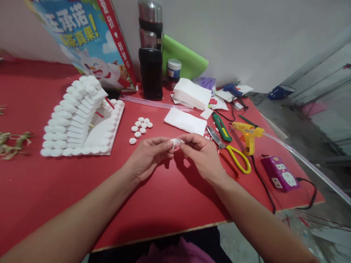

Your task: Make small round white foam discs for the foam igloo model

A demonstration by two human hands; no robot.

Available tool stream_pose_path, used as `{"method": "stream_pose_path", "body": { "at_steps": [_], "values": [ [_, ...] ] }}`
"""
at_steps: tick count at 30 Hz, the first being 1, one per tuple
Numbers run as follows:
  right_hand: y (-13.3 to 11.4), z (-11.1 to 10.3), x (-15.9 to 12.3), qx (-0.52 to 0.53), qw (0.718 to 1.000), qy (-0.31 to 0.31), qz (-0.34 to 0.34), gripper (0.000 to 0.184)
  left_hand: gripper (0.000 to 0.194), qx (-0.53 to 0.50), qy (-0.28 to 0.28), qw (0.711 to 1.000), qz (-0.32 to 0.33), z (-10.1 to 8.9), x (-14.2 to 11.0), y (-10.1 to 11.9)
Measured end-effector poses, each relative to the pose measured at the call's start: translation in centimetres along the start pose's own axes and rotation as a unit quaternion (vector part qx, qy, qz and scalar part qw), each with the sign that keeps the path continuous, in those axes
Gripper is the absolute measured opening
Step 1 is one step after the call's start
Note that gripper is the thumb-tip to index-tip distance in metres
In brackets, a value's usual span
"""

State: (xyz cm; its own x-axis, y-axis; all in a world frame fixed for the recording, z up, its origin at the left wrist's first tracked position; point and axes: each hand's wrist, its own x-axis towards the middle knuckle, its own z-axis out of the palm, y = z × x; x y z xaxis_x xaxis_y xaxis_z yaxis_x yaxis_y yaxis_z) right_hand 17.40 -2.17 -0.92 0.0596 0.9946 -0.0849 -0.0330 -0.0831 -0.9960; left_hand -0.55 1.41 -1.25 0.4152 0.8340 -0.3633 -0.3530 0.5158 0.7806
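Between my two hands is a small, crumpled-looking white piece (177,142), perhaps paper or tissue; its exact kind does not show. Thumb and fingers of my left hand (149,153) pinch its left end. From the other side, my right hand (201,153) grips it with closed fingertips. Beyond my left hand lies a loose group of round white pieces (138,134). A folded white sheet (186,121) is flat on the table just past my fingers. At the left stands a white model with steps (79,120), its edges lined with similar rounded white pieces.
Right of my hands lie scissors (238,157), a green cutter (221,126), a yellow glue gun (248,137) and a purple power box (279,173) with cables. A black container (150,75), a jar (173,71) and a printed bag (95,44) stand along the back of the red table (170,204).
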Motion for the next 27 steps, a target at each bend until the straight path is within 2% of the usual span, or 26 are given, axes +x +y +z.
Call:
{"method": "stream_pose_path", "body": {
  "at_steps": [5, 12, 16, 22, 27],
  "values": [
    [-0.17, 0.07, -0.17, -0.009, 1.000, 0.006, 0.002, 0.022, 0.032, -0.004, 0.009, 1.000, 0.005, 0.18, -0.01, -0.08],
    [-0.65, 0.23, -0.45, -0.066, 0.996, 0.020, -0.054, 0.011, 0.031, 0.000, -0.002, 1.000, 0.014, 0.50, -0.19, 0.05],
    [-0.64, 0.24, -0.50, -0.079, 0.994, 0.027, -0.066, 0.011, 0.031, 0.003, -0.001, 1.000, 0.018, 0.44, -0.19, -0.02],
    [-0.64, 0.31, -0.63, -0.073, 0.996, 0.024, -0.053, 0.011, 0.031, 0.017, 0.020, 0.999, 0.033, 0.46, -0.27, -0.29],
    [-0.60, 0.71, -0.76, -0.033, 0.998, 0.019, -0.042, 0.013, 0.032, 0.014, 0.035, 0.997, 0.074, 0.69, -0.27, -0.70]
  ]
}}
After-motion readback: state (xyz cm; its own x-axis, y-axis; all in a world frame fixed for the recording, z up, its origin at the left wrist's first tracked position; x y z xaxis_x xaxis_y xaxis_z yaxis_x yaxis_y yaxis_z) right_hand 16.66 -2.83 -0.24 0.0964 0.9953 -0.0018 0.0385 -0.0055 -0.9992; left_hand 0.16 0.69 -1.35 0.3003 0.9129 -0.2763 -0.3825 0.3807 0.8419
